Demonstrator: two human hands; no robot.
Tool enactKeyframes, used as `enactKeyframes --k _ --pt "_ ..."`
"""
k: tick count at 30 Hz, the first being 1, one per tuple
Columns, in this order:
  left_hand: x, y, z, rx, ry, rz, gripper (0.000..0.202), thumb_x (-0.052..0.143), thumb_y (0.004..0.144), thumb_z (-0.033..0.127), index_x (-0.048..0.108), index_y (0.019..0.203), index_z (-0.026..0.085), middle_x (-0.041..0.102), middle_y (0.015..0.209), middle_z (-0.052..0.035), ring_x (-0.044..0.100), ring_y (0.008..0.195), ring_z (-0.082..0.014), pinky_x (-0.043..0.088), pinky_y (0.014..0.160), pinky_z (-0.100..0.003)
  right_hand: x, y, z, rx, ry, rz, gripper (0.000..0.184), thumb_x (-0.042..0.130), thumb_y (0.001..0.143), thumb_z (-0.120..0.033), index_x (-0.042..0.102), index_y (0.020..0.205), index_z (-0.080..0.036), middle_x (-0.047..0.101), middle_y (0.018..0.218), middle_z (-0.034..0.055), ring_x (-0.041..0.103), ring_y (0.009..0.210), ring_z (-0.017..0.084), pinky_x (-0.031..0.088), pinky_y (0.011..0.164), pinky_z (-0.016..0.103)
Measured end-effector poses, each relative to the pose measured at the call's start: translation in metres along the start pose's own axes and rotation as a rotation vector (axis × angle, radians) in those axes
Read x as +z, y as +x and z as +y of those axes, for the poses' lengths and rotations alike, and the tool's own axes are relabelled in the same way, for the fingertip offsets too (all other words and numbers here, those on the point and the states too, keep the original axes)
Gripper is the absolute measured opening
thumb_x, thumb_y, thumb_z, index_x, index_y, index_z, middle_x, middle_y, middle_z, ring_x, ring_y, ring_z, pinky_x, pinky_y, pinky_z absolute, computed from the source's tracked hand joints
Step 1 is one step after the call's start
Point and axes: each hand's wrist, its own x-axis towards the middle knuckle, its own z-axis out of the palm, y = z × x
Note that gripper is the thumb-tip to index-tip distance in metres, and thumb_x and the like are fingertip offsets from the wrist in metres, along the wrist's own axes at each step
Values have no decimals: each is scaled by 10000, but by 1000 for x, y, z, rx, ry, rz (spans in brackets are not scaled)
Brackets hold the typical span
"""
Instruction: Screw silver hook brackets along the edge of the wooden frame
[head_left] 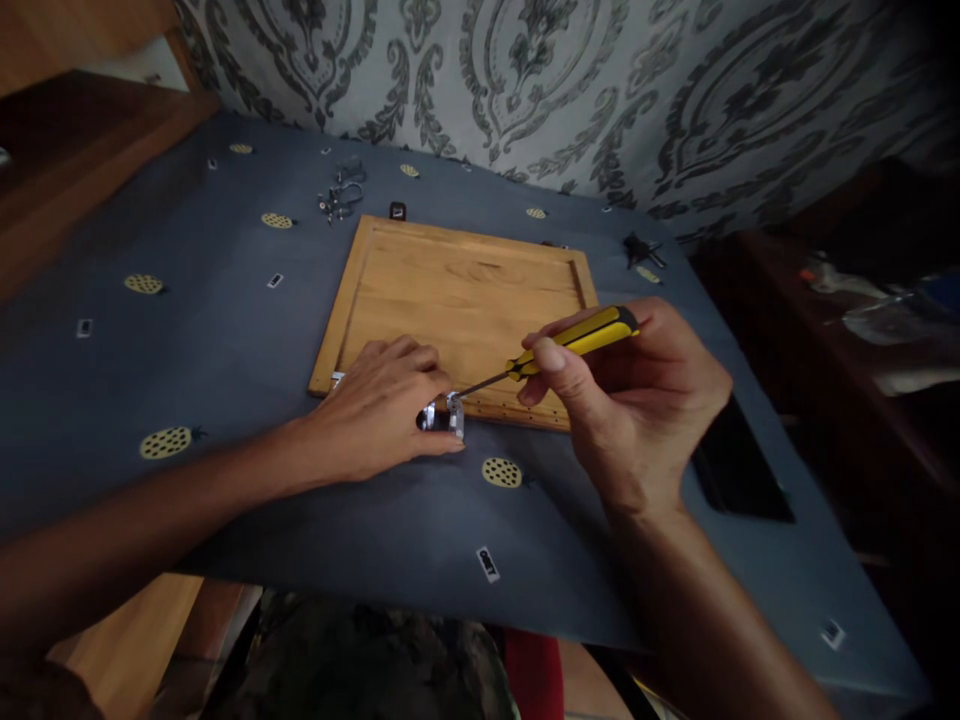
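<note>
A framed wooden panel (457, 290) lies flat on the table, with small dark holes along its near edge. My left hand (375, 405) rests on the panel's near left part, thumb and fingers closed about a small shiny metal fitting (456, 415) at that edge. Part of the fitting is hidden by the fingers. Gripped in my right hand (637, 400) is a yellow and black screwdriver (574, 340), tilted down to the left. Its tip meets the top of the fitting. Another bit of metal (337, 378) shows at the panel's left near corner.
A blue-grey cloth (247, 330) with pineapple prints covers the table. Several loose metal pieces (341, 195) and a small black object (397, 211) lie beyond the panel. A black item (643, 250) sits back right; a dark flat slab (739, 460) lies right of my right hand.
</note>
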Motion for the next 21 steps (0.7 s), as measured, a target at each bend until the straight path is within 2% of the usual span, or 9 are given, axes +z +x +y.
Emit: enactKeyframes --k 3,6,10,14,18,21 --pt "-1 0 0 -5 2 -4 309 778 874 499 750 966 206 672 1008 -61 580 1061 -283 427 908 -404 -5 1 -4 15 4 -63 248 896 772 -428 719 852 -273 725 797 -25 654 503 117 573 445 269" --pt "-1 0 1 -10 -9 -5 310 790 867 492 750 965 201 681 1034 -62 585 1065 -283 425 913 -412 -9 2 -6 25 -5 -130 208 824 854 -448 768 982 -294 740 849 -9 680 536 128 595 491 293" --pt "0 0 0 2 -11 5 322 791 868 495 752 979 196 680 1023 -58 588 1057 -280 427 915 -414 -10 4 -8 11 -29 -151 159 842 842 -413 777 877 -273 763 900 1 677 546 117 599 494 280" --pt "0 0 0 -5 -1 2 337 795 862 503 756 990 193 681 1025 -62 590 1067 -285 429 919 -415 -6 4 -7 5 -34 -113 248 904 764 -412 715 772 -251 738 807 -17 652 533 114 608 484 273" --pt "-1 1 1 -8 -4 -12 318 789 866 492 761 996 203 681 1028 -61 588 1065 -282 426 907 -406 -4 2 -5 11 -30 -95 287 915 750 -398 668 768 -253 730 786 -24 645 517 113 592 464 261" --pt "-1 1 1 -11 -5 -10 318 778 873 495 759 997 203 681 1028 -62 584 1071 -284 423 910 -409 -4 1 -5 13 -9 -108 260 895 775 -407 684 828 -264 733 814 -20 662 530 122 614 479 271"
